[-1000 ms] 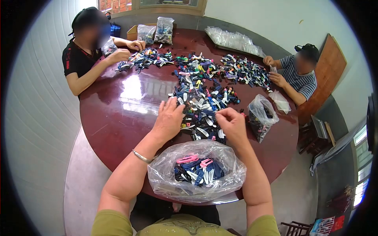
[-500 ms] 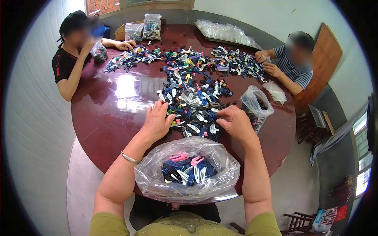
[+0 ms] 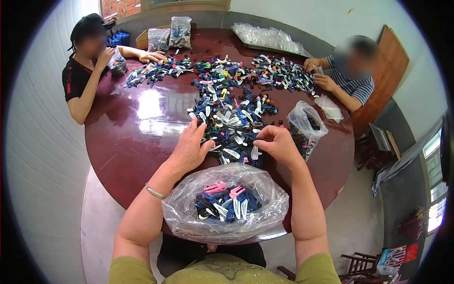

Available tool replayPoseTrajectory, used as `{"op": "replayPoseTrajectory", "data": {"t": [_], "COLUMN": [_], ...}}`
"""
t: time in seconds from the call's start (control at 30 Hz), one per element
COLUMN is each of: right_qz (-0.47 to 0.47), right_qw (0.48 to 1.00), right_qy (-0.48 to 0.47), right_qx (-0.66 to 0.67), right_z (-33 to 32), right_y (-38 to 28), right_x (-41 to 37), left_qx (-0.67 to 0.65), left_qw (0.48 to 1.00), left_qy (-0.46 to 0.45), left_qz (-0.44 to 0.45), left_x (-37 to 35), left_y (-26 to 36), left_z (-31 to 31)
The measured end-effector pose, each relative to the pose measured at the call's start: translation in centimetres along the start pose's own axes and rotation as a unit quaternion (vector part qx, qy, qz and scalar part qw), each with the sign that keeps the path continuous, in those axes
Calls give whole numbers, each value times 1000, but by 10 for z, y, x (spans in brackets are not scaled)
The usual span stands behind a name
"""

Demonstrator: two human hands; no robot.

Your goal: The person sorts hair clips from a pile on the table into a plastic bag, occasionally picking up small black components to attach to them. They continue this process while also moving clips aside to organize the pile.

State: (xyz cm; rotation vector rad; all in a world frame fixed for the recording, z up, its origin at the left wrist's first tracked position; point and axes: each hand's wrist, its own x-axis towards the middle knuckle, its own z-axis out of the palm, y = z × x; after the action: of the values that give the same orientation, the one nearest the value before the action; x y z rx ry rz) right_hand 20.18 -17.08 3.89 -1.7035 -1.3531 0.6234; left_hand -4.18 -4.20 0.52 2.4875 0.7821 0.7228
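Observation:
Hair clips in black, navy, white and other colours form a long pile [image 3: 227, 120] down the middle of the dark red round table [image 3: 123, 161]. My left hand [image 3: 190, 144] rests at the pile's left edge, thumb and fingers apart, holding nothing that I can see. On the right edge, my right hand [image 3: 278, 144] has thumb and forefinger pinched on a white clip [image 3: 255, 152]. Between my forearms, at the near edge, an open clear plastic bag [image 3: 177, 208] holds navy, white and pink clips [image 3: 227, 203].
A person [image 3: 85, 71] at the far left holds a small bag; another person [image 3: 354, 75] works at the far right. Filled bags [image 3: 180, 33] stand at the back, near a tray of clear bags [image 3: 269, 39]. An open bag [image 3: 307, 125] lies right of my hand.
My right hand has shifted slightly left, and a white clip now shows under its fingertips. My left hand has moved a little up and right. The left person's hand and bag have lowered.

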Motion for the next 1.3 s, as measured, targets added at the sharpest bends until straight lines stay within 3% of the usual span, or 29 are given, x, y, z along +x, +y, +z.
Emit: {"op": "replayPoseTrajectory", "data": {"t": [0.23,0.33,0.5,0.6,0.67,0.77,0.8,0.83,0.87,0.93,1.0,1.2,1.3], "right_qz": [27,9,2,-12,-57,-45,-71,-50,-41,-5,-40,19,-112], "right_qw": [993,985,971,984,996,998,997,998,998,996,989,947,930], "right_qy": [33,52,46,-2,4,11,17,15,13,-12,25,130,-1], "right_qx": [113,166,233,180,67,42,26,34,46,93,142,292,351], "right_z": [2,6,21,41,50,62,64,62,59,52,46,20,10], "right_y": [2,5,-16,-19,-33,-31,-28,-17,-20,-27,-23,-70,-69], "right_x": [4,6,-3,-5,-7,-4,-2,-1,-2,-5,-2,-37,-55], "left_qx": [18,38,-21,-56,-62,61,38,-27,-86,-108,-121,-131,-99], "left_qw": [999,991,983,976,972,962,968,966,968,971,973,974,972], "left_qy": [36,102,108,106,90,49,24,85,87,63,81,94,108], "left_qz": [12,76,150,182,208,262,249,243,220,204,180,157,185], "left_x": [-1,0,2,2,3,5,6,3,3,4,3,8,6], "left_y": [1,-2,10,17,12,7,6,9,9,11,10,3,2], "left_z": [3,6,1,5,10,11,13,19,23,19,19,18,18]}}
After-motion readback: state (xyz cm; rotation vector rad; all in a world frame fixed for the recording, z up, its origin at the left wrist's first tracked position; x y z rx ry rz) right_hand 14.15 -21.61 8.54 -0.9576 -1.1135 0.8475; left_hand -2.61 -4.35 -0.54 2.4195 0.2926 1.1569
